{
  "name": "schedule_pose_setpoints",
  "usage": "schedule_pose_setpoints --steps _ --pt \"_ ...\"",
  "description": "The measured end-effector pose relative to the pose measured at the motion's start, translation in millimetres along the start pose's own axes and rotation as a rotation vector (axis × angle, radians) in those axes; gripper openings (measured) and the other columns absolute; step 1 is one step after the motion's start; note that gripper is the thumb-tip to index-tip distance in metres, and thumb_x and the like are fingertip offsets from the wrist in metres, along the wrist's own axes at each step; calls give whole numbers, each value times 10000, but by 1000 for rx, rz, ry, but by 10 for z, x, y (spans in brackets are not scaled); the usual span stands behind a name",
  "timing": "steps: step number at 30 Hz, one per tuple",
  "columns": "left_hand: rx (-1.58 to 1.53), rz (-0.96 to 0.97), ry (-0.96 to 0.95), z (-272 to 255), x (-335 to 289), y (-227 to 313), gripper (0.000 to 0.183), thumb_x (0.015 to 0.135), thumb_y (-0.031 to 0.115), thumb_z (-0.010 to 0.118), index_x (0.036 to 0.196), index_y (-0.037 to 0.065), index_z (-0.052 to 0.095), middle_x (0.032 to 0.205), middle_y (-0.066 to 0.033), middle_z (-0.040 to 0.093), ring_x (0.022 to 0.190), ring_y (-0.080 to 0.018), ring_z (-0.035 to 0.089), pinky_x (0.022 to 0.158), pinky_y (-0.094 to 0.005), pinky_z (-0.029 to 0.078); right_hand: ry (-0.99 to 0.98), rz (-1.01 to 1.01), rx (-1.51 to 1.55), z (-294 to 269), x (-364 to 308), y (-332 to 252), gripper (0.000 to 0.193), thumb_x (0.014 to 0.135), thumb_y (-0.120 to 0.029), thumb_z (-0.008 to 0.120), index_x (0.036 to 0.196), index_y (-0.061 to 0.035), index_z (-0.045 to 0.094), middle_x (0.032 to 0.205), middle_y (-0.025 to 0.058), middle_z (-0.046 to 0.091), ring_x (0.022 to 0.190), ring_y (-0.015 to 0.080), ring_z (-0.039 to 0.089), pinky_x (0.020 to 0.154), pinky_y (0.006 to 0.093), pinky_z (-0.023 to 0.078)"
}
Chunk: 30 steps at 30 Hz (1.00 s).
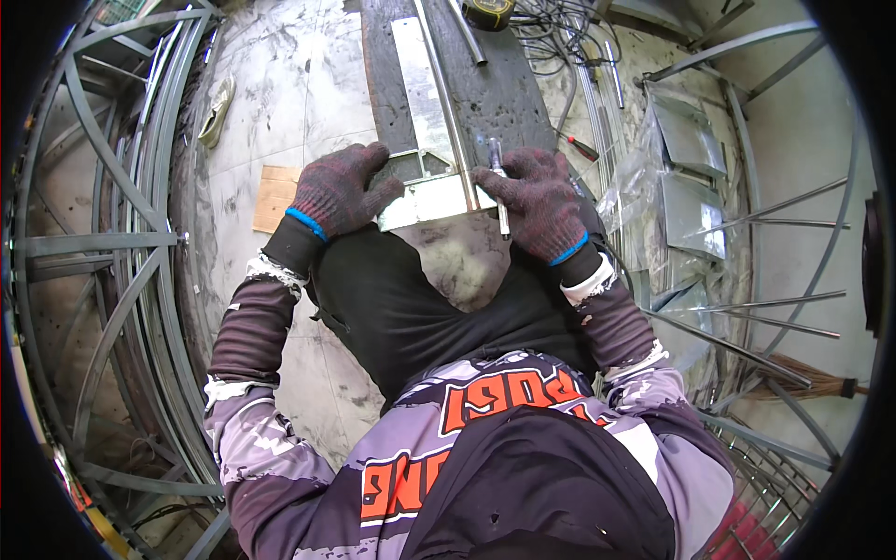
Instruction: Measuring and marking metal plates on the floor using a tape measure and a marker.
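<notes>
My left hand (343, 191), in a dark knit glove with a blue cuff, grips the left end of a shiny metal angle piece (425, 203) with its thumb on top. A small triangular frame shows along that piece's far side. A long round metal tube (441, 98) lies lengthwise, its near end resting on the angle piece. Held upright in my gloved right hand (539, 201) is a slim pen-like marker (501, 191), close beside the tube. The right thumb reaches to the tube's near end; whether it presses on it I cannot tell.
Beneath the work is a dark, worn board (509, 103) with a flat silver strip (415, 79) and a tape measure (487, 13). A screwdriver (582, 147), cables (551, 37) and plastic-wrapped metal plates (693, 215) lie right. Curved metal frames (121, 243) stand left.
</notes>
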<state>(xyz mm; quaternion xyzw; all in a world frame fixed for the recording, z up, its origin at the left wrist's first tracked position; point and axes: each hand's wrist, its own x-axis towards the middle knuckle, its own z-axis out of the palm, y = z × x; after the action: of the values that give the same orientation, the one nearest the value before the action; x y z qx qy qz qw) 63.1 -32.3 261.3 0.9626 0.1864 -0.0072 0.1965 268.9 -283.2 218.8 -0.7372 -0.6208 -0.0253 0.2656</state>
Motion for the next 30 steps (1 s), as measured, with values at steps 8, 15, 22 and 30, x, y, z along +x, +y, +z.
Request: schedule_pose_setpoints --steps 8,15,22,30 --pt "28 9 13 24 -9 -19 494 932 528 709 1186 105 696 1047 -157 718 985 -387 715 844 -505 566 47 -31 -54 -21 7 -7 474 793 -207 786 1262 -272 792 1123 59 681 1089 314 623 929 505 430" --pt "20 26 28 35 -13 -43 493 935 529 707 1185 104 689 1035 -154 713 992 -382 710 844 -504 565 37 -29 -37 -43 24 -22 471 787 -209 786 1255 -263 791 1111 61 675 1077 315 620 919 500 431" --pt "10 6 13 2 -14 13 498 934 536 701 1177 102 687 1031 -151 715 989 -385 708 848 -508 562 31 -28 -45 -32 8 -10 489 793 -159 779 1267 -279 787 1124 56 679 1094 310 621 925 499 428" --pt "9 -2 -10 -34 -25 33 492 928 449 740 1200 42 696 1046 -185 716 982 -402 710 853 -480 568 17 -16 -39 -52 0 -30 501 800 -152 773 1281 -294 782 1140 54 675 1124 310 612 940 532 417"
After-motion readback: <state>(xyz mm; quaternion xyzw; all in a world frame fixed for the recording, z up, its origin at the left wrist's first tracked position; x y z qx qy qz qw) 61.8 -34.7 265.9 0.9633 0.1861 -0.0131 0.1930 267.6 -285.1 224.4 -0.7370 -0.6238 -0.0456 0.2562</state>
